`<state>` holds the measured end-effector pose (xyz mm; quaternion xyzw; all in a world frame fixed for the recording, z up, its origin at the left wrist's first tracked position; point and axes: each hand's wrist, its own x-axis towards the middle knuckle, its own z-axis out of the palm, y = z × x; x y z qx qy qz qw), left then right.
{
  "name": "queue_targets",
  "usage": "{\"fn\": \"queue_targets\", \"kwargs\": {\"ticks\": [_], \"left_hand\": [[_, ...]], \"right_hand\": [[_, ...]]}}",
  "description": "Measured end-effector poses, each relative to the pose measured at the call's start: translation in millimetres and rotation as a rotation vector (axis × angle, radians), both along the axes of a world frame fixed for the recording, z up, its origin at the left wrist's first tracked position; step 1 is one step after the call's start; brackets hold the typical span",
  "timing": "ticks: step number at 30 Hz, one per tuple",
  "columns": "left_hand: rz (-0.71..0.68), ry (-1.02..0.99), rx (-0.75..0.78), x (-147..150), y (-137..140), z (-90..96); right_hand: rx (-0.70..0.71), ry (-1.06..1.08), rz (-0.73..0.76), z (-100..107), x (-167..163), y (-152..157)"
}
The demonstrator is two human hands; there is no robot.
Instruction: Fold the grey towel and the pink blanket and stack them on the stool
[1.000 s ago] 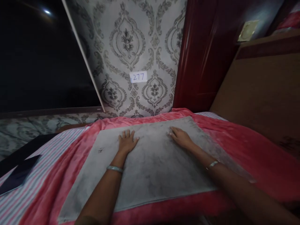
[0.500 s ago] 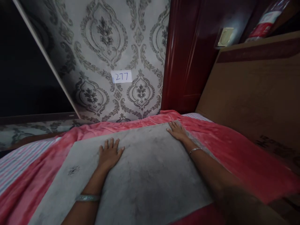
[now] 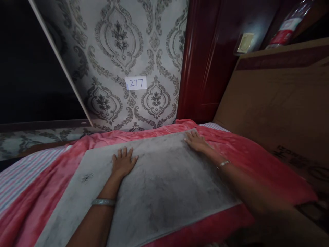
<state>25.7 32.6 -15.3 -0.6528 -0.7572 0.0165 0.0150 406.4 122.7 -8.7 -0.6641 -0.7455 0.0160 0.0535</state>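
A large grey cloth with a soft-looking, mottled surface (image 3: 164, 185) lies spread flat over a pink-red plush blanket (image 3: 246, 154). My left hand (image 3: 123, 164) rests palm down on the cloth's left half, fingers spread. At its far right corner my right hand (image 3: 195, 140) also lies flat, the fingers stretched out and apart. Neither hand grips anything. A small dark emblem (image 3: 87, 177) shows on the cloth left of my left hand. I wear a greenish bangle (image 3: 103, 202) on the left wrist and a thin bracelet (image 3: 224, 163) on the right.
Striped bedding (image 3: 28, 171) shows under the blanket at the left. A large cardboard box (image 3: 277, 99) stands at the right, with a plastic bottle (image 3: 285, 29) behind it. Patterned wallpaper bears a paper marked 277 (image 3: 136, 83). A dark screen (image 3: 38, 68) stands at the far left.
The view has shifted slightly, so the wall and cloth sit a little differently in the picture. Both hands still lie flat on the cloth, in nearly the same spots.
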Motion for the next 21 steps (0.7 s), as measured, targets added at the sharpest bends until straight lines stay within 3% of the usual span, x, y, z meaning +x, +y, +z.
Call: {"fn": "queue_targets", "kwargs": {"ticks": [4,7,11,14,17,21], "left_hand": [[-0.006,-0.018,0.011,-0.1,0.3,-1.4],[-0.001,-0.038,0.016,2.3,-1.8,-1.3],[-0.067,-0.071,0.007,-5.8,-9.2,1.8],[-0.125,-0.079,-0.039,-28.8,-25.0,6.9],[-0.101,-0.077,-0.068,-59.5,-57.9,10.3],[-0.11,-0.092,-0.068,-93.9,-123.2,4.8]], "right_hand": [[-0.004,-0.013,0.081,-24.4,-17.3,-67.6],[0.023,-0.034,0.091,-38.7,-25.6,-96.6],[0.054,-0.036,0.074,-44.1,-26.6,-98.7],[0.071,-0.045,0.084,-46.9,-25.2,-94.4],[0.086,-0.051,0.091,-50.2,-23.6,-94.4],[0.093,-0.043,0.092,-54.5,-21.6,-94.2]]}}
